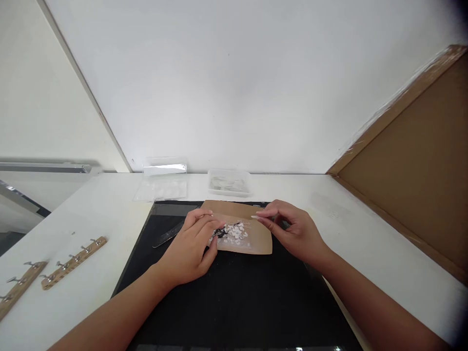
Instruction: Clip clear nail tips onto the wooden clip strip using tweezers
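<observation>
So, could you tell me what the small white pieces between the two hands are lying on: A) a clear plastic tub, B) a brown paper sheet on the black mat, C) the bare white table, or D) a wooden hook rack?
B: the small white pieces lie heaped on the brown paper sheet, which rests on the black mat between the left hand and the right hand.

White table [365, 229] bears black mat [234, 297], wooden hook racks [73, 263].

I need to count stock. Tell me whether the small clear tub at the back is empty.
Not empty: the clear tub holds pale greyish bits, too blurred to identify.
</observation>
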The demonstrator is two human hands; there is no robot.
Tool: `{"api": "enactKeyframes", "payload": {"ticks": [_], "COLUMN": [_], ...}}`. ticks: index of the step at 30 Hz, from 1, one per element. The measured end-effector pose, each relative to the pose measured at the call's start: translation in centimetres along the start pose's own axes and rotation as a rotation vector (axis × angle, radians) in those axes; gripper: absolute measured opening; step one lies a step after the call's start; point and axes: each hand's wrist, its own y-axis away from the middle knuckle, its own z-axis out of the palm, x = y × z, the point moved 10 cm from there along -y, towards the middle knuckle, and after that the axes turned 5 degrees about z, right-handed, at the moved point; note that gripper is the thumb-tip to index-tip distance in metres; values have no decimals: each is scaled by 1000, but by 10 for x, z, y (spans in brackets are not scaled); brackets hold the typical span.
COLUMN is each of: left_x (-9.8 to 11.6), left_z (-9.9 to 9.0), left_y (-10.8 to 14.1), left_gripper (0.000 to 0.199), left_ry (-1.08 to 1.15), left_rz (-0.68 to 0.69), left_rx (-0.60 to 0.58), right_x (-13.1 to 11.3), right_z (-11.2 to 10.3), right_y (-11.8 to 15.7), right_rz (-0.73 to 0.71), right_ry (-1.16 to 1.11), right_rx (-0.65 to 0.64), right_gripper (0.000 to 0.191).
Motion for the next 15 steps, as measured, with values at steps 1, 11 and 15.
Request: {"api": "enactKeyframes", "payload": {"ticks": [1,11,15], "left_x": [0,8,13], "left_z": [0,-7,-10], "left_y": [0,-2,-3], "left_gripper": [44,41,39], "left_ry": [1,24,46], "left_rz": [0,55,94], "left_rx": [1,39,50], "right_x": [-4,-60,-66], "right_z": [0,8,10], "right_y": [1,18,23], "right_rz": [-29,-332,-381], "right_ry": [3,52,91], "right_rx": [12,3,-1], "right_gripper": [8,16,16]}}
